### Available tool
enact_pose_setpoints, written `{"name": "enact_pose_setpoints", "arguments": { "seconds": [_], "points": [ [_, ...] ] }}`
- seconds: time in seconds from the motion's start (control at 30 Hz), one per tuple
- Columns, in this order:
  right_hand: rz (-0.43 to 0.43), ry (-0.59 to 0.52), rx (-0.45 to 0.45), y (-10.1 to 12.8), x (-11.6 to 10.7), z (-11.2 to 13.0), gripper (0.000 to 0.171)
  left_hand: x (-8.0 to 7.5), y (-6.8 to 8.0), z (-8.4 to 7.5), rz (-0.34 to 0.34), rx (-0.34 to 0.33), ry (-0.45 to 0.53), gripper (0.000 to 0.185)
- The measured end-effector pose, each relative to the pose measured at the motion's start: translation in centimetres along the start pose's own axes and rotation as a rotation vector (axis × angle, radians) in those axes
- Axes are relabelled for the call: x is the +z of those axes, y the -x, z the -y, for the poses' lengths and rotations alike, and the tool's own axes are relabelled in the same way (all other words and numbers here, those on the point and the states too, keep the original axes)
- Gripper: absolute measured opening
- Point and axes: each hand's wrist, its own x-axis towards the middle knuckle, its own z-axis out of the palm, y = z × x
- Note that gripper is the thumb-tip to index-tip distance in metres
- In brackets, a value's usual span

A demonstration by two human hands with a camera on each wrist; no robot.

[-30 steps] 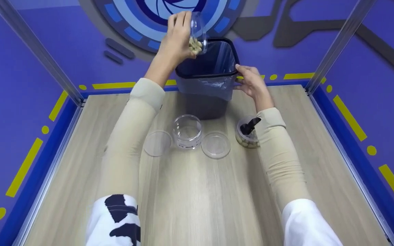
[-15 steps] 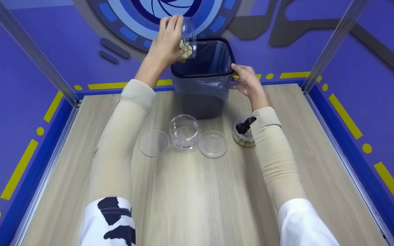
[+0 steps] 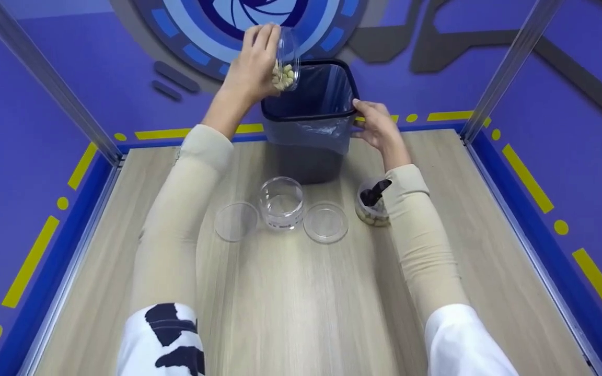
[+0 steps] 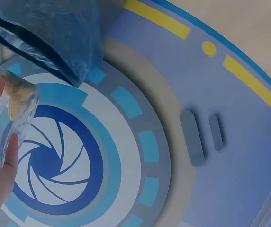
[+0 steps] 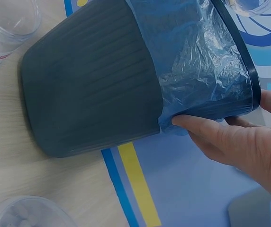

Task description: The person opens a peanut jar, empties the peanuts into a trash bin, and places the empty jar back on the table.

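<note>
left hand (image 3: 251, 62) gripping tilted nut jar (image 3: 285, 57) over lined bin (image 3: 309, 109), right hand (image 3: 379, 128) grasping bin rim

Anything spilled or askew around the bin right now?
No spill shows. The bin leans, steadied by the right hand; the left hand holds a tilted jar over its mouth, pale pieces still inside.

dark grey bin (image 3: 309, 162), blue liner (image 3: 311, 133)

Three clear jars (image 3: 281, 202), two loose lids (image 3: 325, 222), one lined bin (image 3: 309, 112), two hands (image 3: 251, 65) on one bench (image 3: 301, 303).
</note>
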Motion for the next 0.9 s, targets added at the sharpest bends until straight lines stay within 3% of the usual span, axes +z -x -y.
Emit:
{"name": "enact_pose_setpoints", "arguments": {
  "seconds": [0.2, 0.43, 0.53, 0.7, 0.83, 0.9],
  "points": [
    [0.006, -0.005, 0.001, -0.1, 0.0, 0.0, 0.045, -0.6, 0.2, 0.1, -0.076, -0.055, 0.072, 0.114],
    [0.004, 0.003, -0.003, -0.2, 0.0, -0.1, 0.048, -0.4, 0.4, -0.9, -0.11, -0.109, 0.1, 0.111],
    [0.003, 0.004, -0.001, -0.3, 0.1, -0.2, 0.047, -0.2, 0.3, -1.1, -0.121, -0.068, 0.06, 0.109],
    [-0.001, 0.005, 0.011, -0.4, 0.1, -0.3, 0.048, 0.3, 0.4, -1.0, -0.15, 0.056, 0.026, 0.109],
    [0.0, 0.001, 0.012, -0.4, 0.2, -0.1, 0.047, 0.5, 0.5, -1.0, -0.134, 0.051, 0.092, 0.112],
    [0.004, 0.001, 0.009, -0.4, 0.2, 0.0, 0.048, 0.5, 0.5, -1.0, -0.127, 0.059, 0.073, 0.111]
  ]
}}
